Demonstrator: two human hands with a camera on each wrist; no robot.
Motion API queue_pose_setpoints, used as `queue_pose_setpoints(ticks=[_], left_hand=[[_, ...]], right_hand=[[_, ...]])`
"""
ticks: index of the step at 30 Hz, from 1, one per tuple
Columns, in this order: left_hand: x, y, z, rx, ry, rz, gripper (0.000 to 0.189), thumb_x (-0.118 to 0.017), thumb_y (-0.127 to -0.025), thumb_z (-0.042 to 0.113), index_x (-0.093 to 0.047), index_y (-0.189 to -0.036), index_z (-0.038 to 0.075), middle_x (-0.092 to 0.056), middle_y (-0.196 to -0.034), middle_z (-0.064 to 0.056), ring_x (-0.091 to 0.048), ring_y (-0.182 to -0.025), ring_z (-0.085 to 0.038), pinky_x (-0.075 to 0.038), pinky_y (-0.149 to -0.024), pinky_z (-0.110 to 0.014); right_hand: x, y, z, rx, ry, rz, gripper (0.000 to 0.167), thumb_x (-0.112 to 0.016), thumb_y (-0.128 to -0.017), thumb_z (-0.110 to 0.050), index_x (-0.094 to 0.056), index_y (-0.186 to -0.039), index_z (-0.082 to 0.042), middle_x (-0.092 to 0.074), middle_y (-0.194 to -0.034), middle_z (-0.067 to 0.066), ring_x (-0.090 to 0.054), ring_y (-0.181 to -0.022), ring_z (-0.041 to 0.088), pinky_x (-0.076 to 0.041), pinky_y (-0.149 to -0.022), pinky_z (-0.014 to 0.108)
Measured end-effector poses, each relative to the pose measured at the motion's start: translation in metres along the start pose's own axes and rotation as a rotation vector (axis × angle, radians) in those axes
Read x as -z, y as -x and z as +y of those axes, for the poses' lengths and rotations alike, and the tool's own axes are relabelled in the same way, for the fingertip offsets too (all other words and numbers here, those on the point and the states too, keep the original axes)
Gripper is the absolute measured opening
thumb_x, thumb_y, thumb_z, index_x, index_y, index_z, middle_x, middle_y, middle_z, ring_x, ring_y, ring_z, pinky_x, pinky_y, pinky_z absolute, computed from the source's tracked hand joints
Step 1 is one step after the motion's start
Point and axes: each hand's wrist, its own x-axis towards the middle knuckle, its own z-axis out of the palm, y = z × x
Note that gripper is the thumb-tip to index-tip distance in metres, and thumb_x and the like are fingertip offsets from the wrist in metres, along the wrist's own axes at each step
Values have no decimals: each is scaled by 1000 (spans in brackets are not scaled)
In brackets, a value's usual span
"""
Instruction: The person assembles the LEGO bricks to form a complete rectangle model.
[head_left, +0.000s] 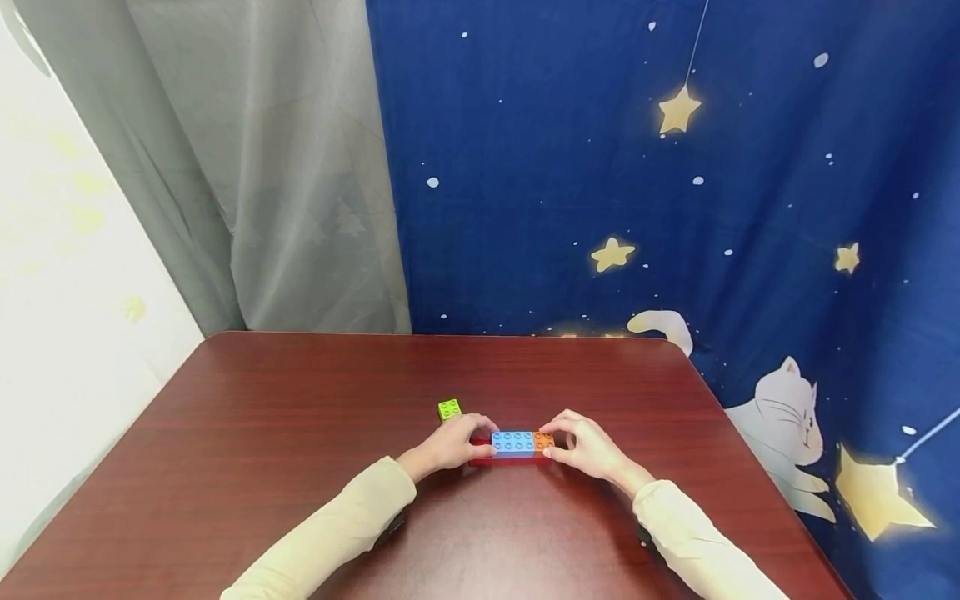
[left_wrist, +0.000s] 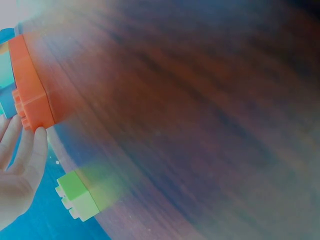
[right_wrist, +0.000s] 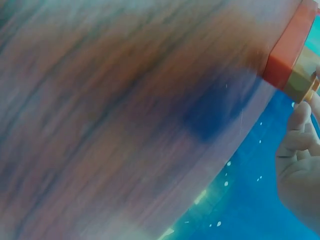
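A blue brick (head_left: 512, 442) and a smaller orange brick (head_left: 543, 441) sit end to end on top of a red base of bricks (head_left: 517, 460), studs up. My left hand (head_left: 452, 442) has its thumb and fingers at the left end of the blue brick, pinching it from front and back, with fingers also by the red end. At the other end my right hand (head_left: 592, 447) pinches the orange brick between thumb and fingers. Behind the left hand a green brick (head_left: 448, 408) stands apart, partly covered by that hand in the head view.
The bricks rest on a dark red-brown table (head_left: 300, 400) with rounded far corners. Past its far edge hang a grey curtain (head_left: 315, 167) and a blue curtain (head_left: 525, 167) with stars and a cat. A whitish surface (head_left: 67, 250) lies at the left.
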Motion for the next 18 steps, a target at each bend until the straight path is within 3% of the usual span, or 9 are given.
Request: queue_pose_setpoints(ticks=[10, 18], left_hand=[[2, 1, 0, -6, -17, 2, 32, -67, -78, 28, -61, -104, 9, -60, -96, 1, -53, -88, -12, -43, -79, -29], [2, 1, 1, -16, -26, 3, 33, -67, -78, 28, -61, -104, 9, -60, -97, 1, -53, -88, -12, -43, -79, -29]], right_hand=[[-6, -3, -1, -47, -64, 1, 29, -74, -72, -16, -65, -99, -9, -51, -82, -2, -42, -53, 9, -38, -48, 21], [-4, -4, -3, -46, -48, -16, 29, -74, -72, -15, -65, -99, -8, -51, -83, 0, -42, -55, 9, -37, -49, 21]])
